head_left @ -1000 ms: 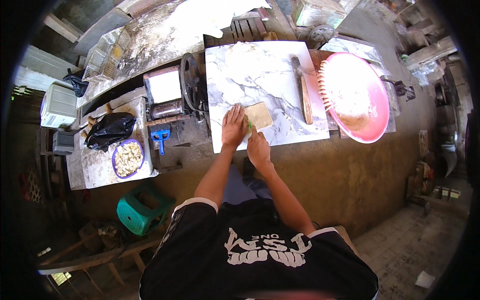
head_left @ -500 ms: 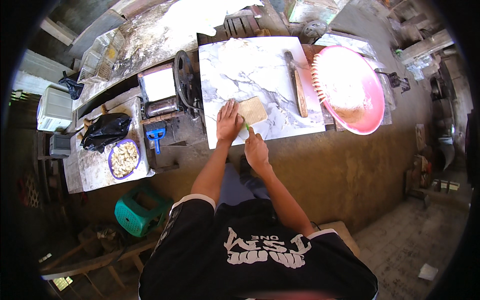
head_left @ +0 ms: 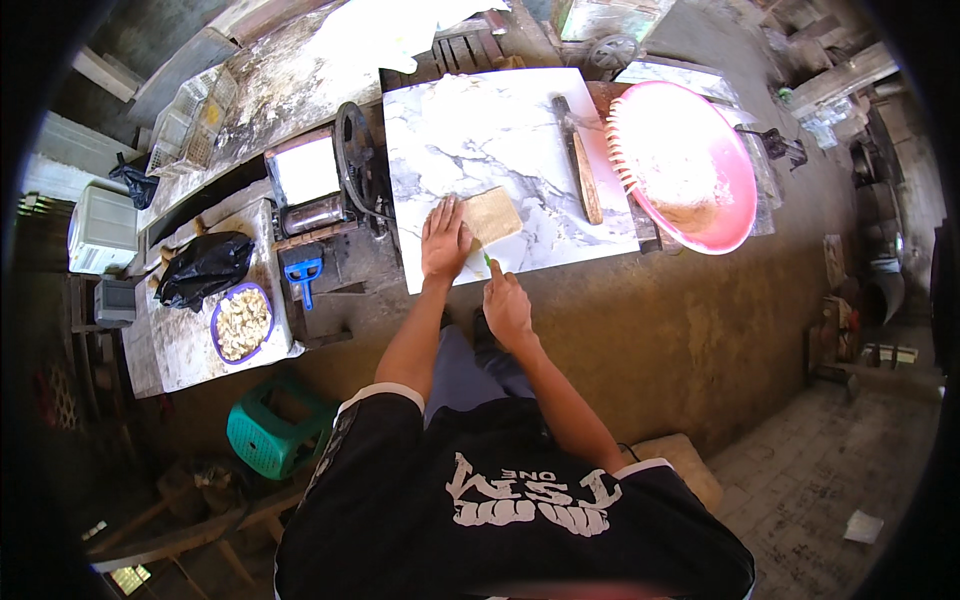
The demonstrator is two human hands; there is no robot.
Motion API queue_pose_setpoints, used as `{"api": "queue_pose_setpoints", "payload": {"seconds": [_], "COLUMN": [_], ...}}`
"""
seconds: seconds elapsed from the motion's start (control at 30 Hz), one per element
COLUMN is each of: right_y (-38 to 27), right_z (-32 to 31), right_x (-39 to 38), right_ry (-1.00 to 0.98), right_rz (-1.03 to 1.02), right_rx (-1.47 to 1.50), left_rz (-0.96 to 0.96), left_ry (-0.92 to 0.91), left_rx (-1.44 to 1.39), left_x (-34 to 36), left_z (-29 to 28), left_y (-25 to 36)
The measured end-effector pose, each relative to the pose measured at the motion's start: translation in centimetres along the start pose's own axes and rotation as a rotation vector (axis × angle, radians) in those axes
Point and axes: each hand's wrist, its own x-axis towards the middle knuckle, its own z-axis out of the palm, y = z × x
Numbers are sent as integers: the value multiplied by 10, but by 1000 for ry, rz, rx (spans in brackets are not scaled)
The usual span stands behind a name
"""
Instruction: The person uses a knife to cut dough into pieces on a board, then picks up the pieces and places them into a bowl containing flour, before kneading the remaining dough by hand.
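A flat, tan rectangular slab, perhaps dough, lies on a white marble-patterned board. Against the slab's left edge, my left hand rests with fingers stretched out flat, pointing away from me. My right hand is closed around a small knife with green showing, at the slab's near left corner. The knife's blade is too small to make out clearly. To the slab's right, a long tool, part dark and part wood, lies lengthwise on the board.
Right of the board, a large pink basin holds whitish powder. To the left stand a hand-wheeled roller machine, a blue scraper-like tool, a purple-rimmed bowl of pale pieces and a black plastic bag. A green stool is below.
The whole view has shifted slightly. My right hand and the knife have drawn a little toward me, while my left hand stays flat beside the slab.
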Motion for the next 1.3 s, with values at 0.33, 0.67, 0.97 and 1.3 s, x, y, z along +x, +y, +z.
{"api": "queue_pose_setpoints", "payload": {"seconds": [0.33, 0.67, 0.97, 1.3], "right_y": [6, 2, 0, -3], "right_z": [-4, -18, 3, 7], "right_x": [5, 17, 38, 40], "right_ry": [-105, -41, 28, 5], "right_rz": [5, -33, -100, -72], "right_rx": [-17, 29, 54, 85], "left_rz": [30, -22, 41, 18], "left_ry": [-67, -215, -173, -241], "left_rx": [-30, 84, 118, 113], "left_x": [-1, -1, -12, -22], "left_z": [3, -2, 0, -9], "left_y": [-14, 0, 8, 19]}}
